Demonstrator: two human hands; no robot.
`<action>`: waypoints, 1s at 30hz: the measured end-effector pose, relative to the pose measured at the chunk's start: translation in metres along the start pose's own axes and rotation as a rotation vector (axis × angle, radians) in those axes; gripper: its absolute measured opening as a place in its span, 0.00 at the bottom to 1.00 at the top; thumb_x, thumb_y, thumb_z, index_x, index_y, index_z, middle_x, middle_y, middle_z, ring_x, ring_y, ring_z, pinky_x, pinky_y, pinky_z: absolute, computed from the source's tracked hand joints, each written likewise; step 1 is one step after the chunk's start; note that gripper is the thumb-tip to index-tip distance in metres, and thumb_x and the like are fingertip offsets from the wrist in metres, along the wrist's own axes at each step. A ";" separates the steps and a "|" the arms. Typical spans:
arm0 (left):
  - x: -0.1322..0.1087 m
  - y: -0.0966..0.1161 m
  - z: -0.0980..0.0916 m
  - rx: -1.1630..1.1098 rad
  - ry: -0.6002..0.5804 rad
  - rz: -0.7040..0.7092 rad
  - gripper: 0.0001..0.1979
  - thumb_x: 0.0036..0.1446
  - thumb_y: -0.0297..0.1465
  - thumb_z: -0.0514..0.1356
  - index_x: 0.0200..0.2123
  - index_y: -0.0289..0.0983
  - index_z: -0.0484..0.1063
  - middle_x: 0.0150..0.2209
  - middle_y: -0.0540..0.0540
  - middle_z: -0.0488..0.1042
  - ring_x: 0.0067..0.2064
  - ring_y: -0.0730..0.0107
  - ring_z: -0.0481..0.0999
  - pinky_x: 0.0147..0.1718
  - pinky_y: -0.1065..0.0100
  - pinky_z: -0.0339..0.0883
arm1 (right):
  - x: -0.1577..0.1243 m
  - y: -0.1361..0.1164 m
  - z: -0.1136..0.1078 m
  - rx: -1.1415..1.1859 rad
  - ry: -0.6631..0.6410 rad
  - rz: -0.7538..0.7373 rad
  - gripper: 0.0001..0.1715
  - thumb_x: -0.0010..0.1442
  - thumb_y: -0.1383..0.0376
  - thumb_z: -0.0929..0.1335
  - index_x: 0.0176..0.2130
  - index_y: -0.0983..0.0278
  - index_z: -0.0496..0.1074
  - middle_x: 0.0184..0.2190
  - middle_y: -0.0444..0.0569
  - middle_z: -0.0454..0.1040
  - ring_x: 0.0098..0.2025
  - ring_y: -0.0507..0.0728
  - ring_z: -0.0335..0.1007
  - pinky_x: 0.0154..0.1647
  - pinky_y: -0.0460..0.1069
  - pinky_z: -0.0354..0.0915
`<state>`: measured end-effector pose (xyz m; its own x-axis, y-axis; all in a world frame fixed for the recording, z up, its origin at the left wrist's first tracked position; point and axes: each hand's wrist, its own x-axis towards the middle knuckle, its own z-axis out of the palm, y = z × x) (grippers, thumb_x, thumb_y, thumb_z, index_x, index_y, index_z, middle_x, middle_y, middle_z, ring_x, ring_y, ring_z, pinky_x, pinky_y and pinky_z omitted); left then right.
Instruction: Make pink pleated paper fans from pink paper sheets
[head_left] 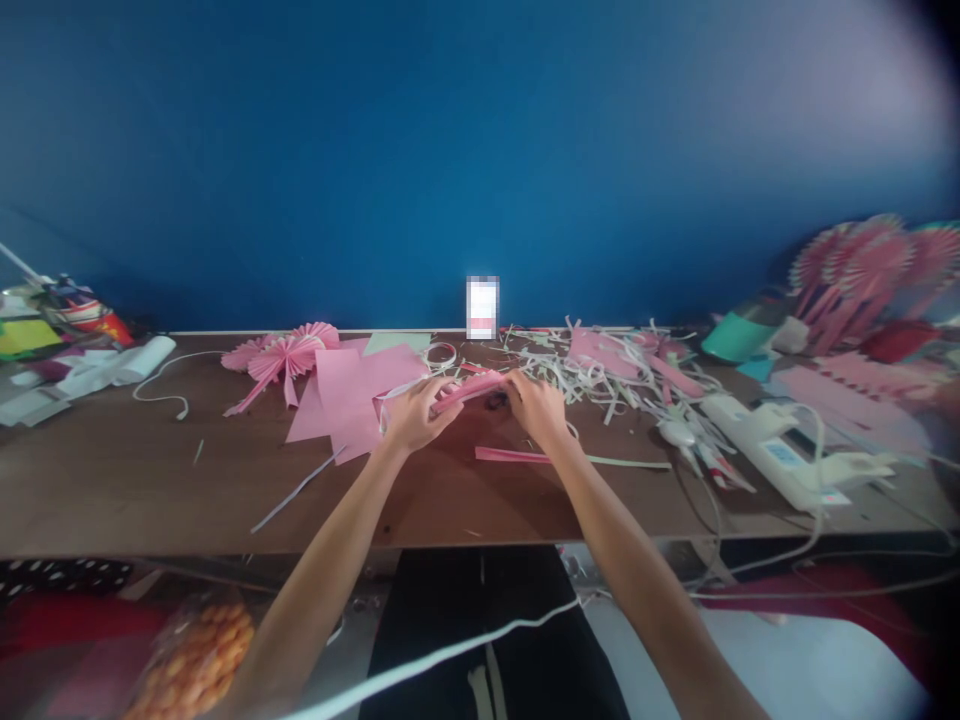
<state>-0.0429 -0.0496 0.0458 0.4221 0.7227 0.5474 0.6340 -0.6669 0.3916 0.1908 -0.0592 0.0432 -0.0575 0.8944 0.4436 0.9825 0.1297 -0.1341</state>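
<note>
Between my two hands is a narrow pleated strip of pink paper (474, 388), held just over the brown table. My left hand (417, 412) grips its left end, fingers closed round the folds. At the other end, my right hand (537, 405) pinches the strip; its fingertips are partly hidden. Flat pink paper sheets (349, 385) lie beside my left hand. Below my right wrist rests a loose pink paper strip (510, 455), with a pale strip running on to its right.
Pink paper fans (289, 355) lie at the left. Shredded paper strips (607, 375) are heaped to the right, near a white power strip (772, 450) with cables. Finished rosettes (874, 255) stand far right. A pixelated upright rectangle (482, 307) leans by the blue wall (480, 150).
</note>
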 end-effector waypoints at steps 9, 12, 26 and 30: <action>0.004 -0.013 0.023 0.137 -0.025 0.078 0.13 0.64 0.32 0.52 0.49 0.38 0.69 0.47 0.42 0.74 0.51 0.60 0.71 0.51 0.59 0.65 | -0.002 -0.007 0.002 0.029 0.046 -0.058 0.19 0.69 0.57 0.56 0.45 0.59 0.72 0.32 0.50 0.78 0.33 0.55 0.71 0.27 0.48 0.44; 0.004 -0.018 0.027 0.118 -0.046 0.071 0.14 0.63 0.27 0.52 0.50 0.38 0.68 0.49 0.42 0.72 0.52 0.60 0.70 0.51 0.59 0.65 | -0.002 -0.007 0.003 0.030 0.037 -0.072 0.20 0.69 0.57 0.56 0.49 0.57 0.71 0.36 0.50 0.79 0.34 0.55 0.71 0.28 0.47 0.47; 0.006 -0.013 0.029 0.038 0.082 -0.118 0.04 0.59 0.28 0.55 0.32 0.38 0.69 0.34 0.46 0.74 0.38 0.65 0.73 0.39 0.65 0.65 | -0.004 -0.017 0.005 0.105 0.063 -0.041 0.16 0.67 0.57 0.59 0.46 0.60 0.70 0.33 0.49 0.79 0.33 0.57 0.73 0.28 0.46 0.49; 0.005 -0.009 0.026 0.067 0.061 -0.114 0.04 0.59 0.29 0.54 0.34 0.38 0.69 0.37 0.45 0.73 0.40 0.64 0.73 0.37 0.66 0.65 | -0.004 -0.018 0.005 0.110 0.044 -0.051 0.18 0.67 0.57 0.59 0.51 0.57 0.69 0.33 0.48 0.79 0.34 0.57 0.73 0.30 0.46 0.53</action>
<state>-0.0293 -0.0352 0.0259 0.3056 0.7796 0.5467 0.7183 -0.5656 0.4050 0.1727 -0.0629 0.0399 -0.0966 0.8660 0.4906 0.9530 0.2226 -0.2053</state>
